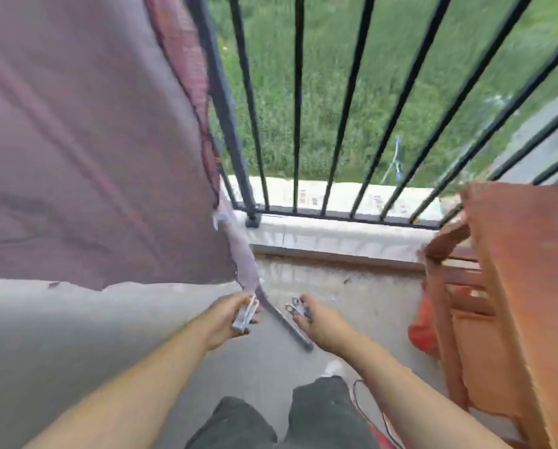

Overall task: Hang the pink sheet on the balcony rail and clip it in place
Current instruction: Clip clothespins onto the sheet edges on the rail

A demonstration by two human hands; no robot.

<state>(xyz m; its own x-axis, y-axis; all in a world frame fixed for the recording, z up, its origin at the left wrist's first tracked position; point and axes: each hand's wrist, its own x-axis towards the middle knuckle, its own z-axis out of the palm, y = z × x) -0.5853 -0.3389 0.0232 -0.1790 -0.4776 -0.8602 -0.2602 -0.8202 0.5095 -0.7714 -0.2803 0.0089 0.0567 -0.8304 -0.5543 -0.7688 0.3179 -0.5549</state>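
The left hand (235,314) grips a pale clothes peg (246,314), its long axis pointing up toward the lower corner of the large pink fabric sheet (86,140). The right hand (313,319) clutches a few metal clips (295,306) (blurred). The sheet hangs over the black barred balcony rail (298,102), draping down on the left. No writing is legible.
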